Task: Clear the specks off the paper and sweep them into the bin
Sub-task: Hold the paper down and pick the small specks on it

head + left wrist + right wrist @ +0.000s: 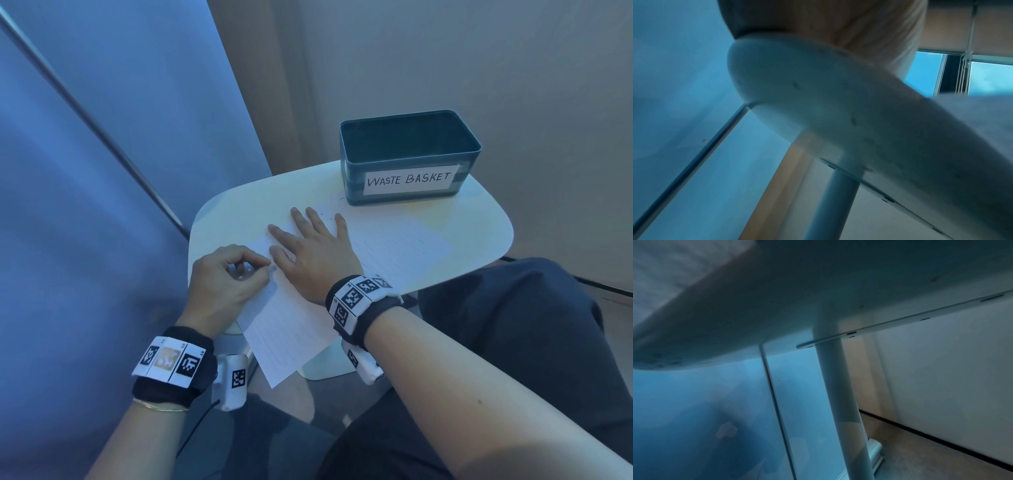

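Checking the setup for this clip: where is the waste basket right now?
In the head view the waste basket stands at the far right of the small white table, just beyond the paper and the flat right hand.

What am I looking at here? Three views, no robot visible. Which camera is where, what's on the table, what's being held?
No robot: a person works with bare hands, wearing marker bands and small cameras on both wrists.

The head view looks down from a head-worn camera. On the small white table lies a lined paper whose near end hangs over the table edge, and behind it stands a dark bin labelled WASTE BASKET. A few tiny dark specks lie near the fingertips.

The right hand lies flat on the paper, fingers spread. The left hand is curled at the paper's left edge, seemingly pinching it.

Both wrist views sit below the tabletop, so they show only its underside and the table leg, no fingers.
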